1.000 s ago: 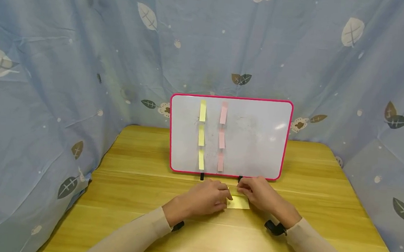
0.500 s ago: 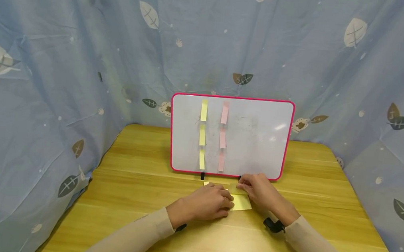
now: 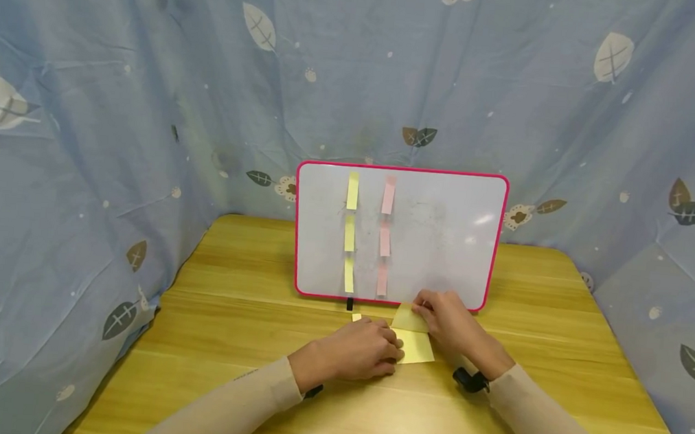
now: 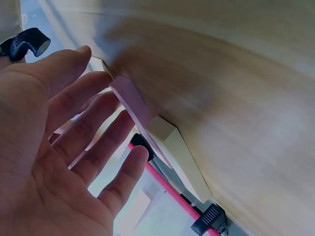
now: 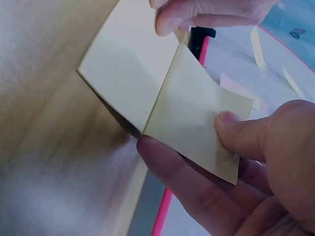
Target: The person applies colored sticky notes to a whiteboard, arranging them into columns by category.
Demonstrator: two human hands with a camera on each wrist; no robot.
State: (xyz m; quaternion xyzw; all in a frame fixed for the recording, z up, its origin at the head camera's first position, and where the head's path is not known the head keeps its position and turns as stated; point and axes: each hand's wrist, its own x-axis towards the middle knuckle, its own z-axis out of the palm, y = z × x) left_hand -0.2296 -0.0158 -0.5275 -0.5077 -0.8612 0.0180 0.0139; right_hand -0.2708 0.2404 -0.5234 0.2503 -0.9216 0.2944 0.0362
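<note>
A yellow sticky-note pad [image 3: 415, 348] lies on the table before the whiteboard. My left hand [image 3: 356, 349] rests over its left side, a fingertip touching the pad; in the left wrist view its fingers are loosely spread. My right hand [image 3: 451, 324] pinches the far edge of the top sticky note [image 3: 408, 318] between thumb and fingers. That note is raised and bent back from the pad, as the right wrist view shows at the sheet's fold [image 5: 197, 115]. Under and beyond my left hand, a pink pad [image 4: 132, 101] and a pale yellow pad [image 4: 179, 155] lie side by side.
The pink-framed whiteboard [image 3: 444, 243] stands upright behind my hands on black feet [image 3: 349, 304]. A column of yellow notes [image 3: 349, 233] and a column of pink notes [image 3: 385, 239] hang on its left half. A patterned curtain [image 3: 336, 57] surrounds the wooden table [image 3: 244, 263].
My right hand has taken the note's edge and lifted it up and away from the pad. My left hand has shifted slightly right and nearer the body onto the pad, uncovering a pale corner behind it.
</note>
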